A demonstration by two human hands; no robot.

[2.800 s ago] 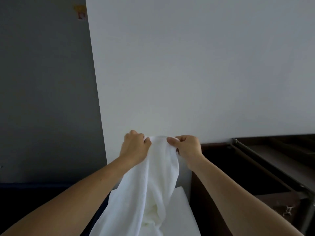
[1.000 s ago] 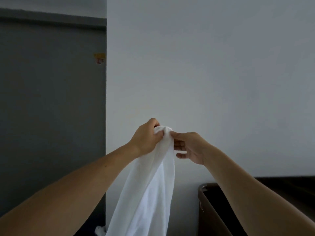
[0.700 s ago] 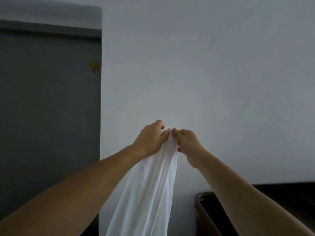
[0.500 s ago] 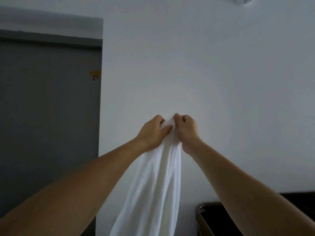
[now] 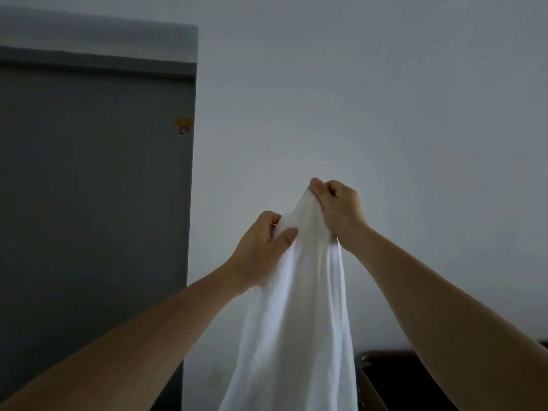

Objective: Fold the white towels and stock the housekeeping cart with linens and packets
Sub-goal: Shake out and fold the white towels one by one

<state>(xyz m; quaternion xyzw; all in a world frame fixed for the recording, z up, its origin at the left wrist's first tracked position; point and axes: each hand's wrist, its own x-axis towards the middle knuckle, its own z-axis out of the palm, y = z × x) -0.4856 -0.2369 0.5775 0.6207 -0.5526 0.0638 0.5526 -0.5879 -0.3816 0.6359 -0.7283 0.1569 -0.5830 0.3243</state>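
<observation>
The white towel [image 5: 296, 307] hangs bunched like a thick rope in front of the white wall [image 5: 400, 114], its lower end out of sight below. The right hand [image 5: 338, 209] pinches its very top with curled fingers; the left hand [image 5: 261, 247] clamps thumb and fingers on the cloth just beneath. Bunched like that, I'd guess neither grip is sure of a corner, so the fold may come out crooked. The hidden tail could drag on the floor or snag the rim of the dark bin [image 5: 366, 358] just beside it. No label shows on the towel. A small yellow-and-red sticker [image 5: 183, 126] sits on the grey door [image 5: 89, 203], too small to read
</observation>
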